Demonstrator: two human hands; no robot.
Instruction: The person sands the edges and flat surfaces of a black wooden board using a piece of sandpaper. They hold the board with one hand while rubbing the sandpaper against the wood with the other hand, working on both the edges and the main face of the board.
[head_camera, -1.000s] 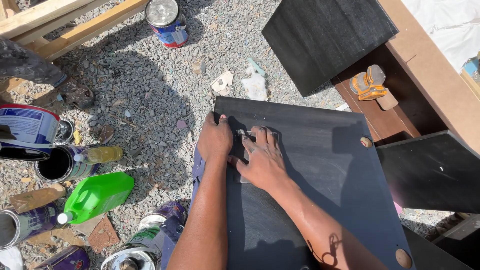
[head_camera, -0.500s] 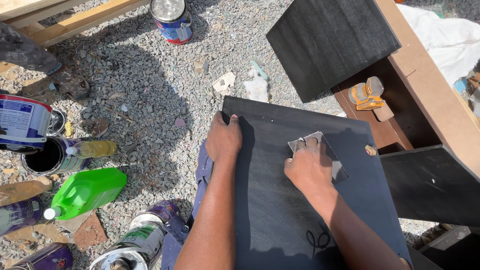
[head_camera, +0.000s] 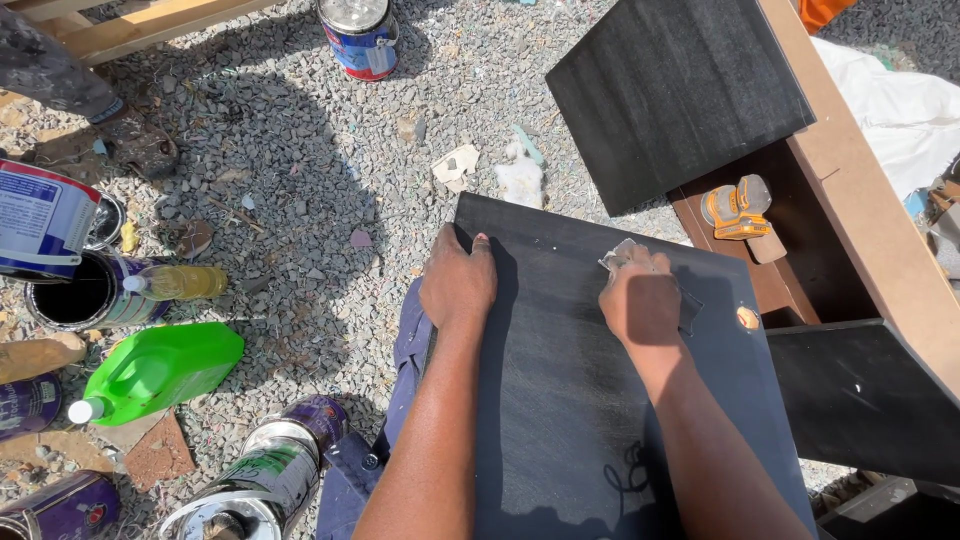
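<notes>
Since a second ago your right hand (head_camera: 643, 303) has travelled across the black board (head_camera: 580, 400), from close beside your left hand (head_camera: 458, 280) out toward the board's right side, and it now sits a little farther up the panel than half a second back. Your left hand has hardly shifted; it stays at the left edge near the top corner. The board lies across your lap, its far edge over the gravel (head_camera: 300, 160). Under your right palm is a folded sheet of sandpaper (head_camera: 622, 255): your fingers are curled down flat over it, pressing it to the painted face, with only a pale corner showing past your fingertips and a dark edge peeking out on the thumb side. Your left fingers are bent over the board's rim, thumb on top, clamping the edge rather than holding anything loose. A small round hole (head_camera: 747, 318) in the board lies just right of your right hand. Paint cans (head_camera: 360, 35) and a green jug (head_camera: 160, 365) lie on the gravel to your left.
</notes>
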